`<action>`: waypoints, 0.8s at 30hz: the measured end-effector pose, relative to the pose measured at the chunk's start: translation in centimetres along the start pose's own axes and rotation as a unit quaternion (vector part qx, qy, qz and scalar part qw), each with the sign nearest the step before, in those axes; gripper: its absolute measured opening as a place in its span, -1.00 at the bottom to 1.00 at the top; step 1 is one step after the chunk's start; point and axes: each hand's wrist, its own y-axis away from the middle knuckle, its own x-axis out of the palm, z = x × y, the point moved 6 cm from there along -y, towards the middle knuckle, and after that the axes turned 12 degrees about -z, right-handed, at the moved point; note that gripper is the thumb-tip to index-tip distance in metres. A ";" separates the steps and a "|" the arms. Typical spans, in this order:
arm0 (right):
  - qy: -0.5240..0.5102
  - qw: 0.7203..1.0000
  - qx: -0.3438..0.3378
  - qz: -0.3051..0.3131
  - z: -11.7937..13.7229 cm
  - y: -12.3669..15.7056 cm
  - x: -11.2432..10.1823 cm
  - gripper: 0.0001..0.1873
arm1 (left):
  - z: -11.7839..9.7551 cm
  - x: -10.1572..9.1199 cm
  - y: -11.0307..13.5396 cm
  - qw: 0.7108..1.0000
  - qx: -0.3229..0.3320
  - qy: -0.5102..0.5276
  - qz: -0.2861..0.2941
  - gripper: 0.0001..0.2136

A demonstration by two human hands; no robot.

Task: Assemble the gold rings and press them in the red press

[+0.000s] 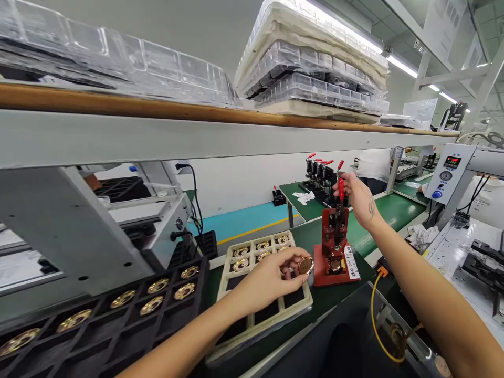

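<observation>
My left hand (271,278) pinches a round gold-rimmed metal piece (305,265) with a brownish disc face, held just left of a red toggle press (329,231). Raised above that press, my right hand (357,197) has its fingers closed around the red lever handle (341,189). Low in the press sits another small gold part (335,265). Beneath my left hand lies a cream compartment tray (227,262) with gold rings in its far pockets. A black compartment tray (202,286) at left holds several gold rings.
A shelf (236,137) with stacked clear plastic trays (315,86) crosses above the bench. Behind stand several red-handled presses (321,176) on a green table. A control box (451,173) is at right. A yellow hose (374,320) hangs near my right forearm.
</observation>
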 end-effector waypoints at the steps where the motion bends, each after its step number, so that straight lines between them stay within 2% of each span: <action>1: 0.009 0.999 -0.043 -0.018 1.1 1.6 -0.3 -0.34 | 0.0 0.0 0.3 1.000 0.003 0.001 0.000 -0.70; 3: 0.050 0.988 -0.141 -0.042 2.3 5.4 -1.1 -0.47 | 0.1 -0.3 0.8 1.000 0.006 0.000 -0.003 -0.71; 5: 0.069 0.974 -0.210 -0.037 2.0 8.8 -1.6 -0.53 | 0.1 -0.5 1.2 1.000 0.013 -0.006 -0.011 -0.72; 8: 0.060 0.972 -0.228 -0.021 0.0 11.5 -1.8 -0.61 | -0.6 -0.2 1.4 0.999 0.041 -0.028 -0.020 -0.75; 10: 0.051 0.976 -0.209 -0.008 -0.9 12.1 -1.8 -0.63 | -1.3 0.6 1.5 0.997 0.065 -0.041 -0.027 -0.75; 13: 0.070 0.981 -0.181 0.015 -1.0 13.1 -1.7 -0.62 | -2.8 2.0 2.0 0.990 0.119 -0.062 -0.033 -0.71; 17: 0.104 0.985 -0.116 -0.074 0.0 15.8 -3.3 -0.65 | -4.5 3.6 3.0 0.973 0.204 -0.094 -0.049 -0.67; 18: 0.095 0.989 -0.086 -0.074 0.0 16.7 -3.4 -0.68 | -4.8 3.9 3.2 0.969 0.220 -0.100 -0.054 -0.66; 20: 0.055 0.998 -0.003 -0.014 -0.1 18.3 -2.8 -0.71 | -5.2 4.4 3.6 0.962 0.245 -0.108 -0.057 -0.64; 22: 0.009 0.995 0.088 0.053 -0.4 19.6 -1.9 -0.66 | -5.6 4.8 3.7 0.958 0.260 -0.111 -0.052 -0.64; 24: -0.023 0.986 0.148 0.074 -0.4 20.4 -1.6 -0.62 | -5.9 5.0 3.7 0.958 0.262 -0.108 -0.046 -0.65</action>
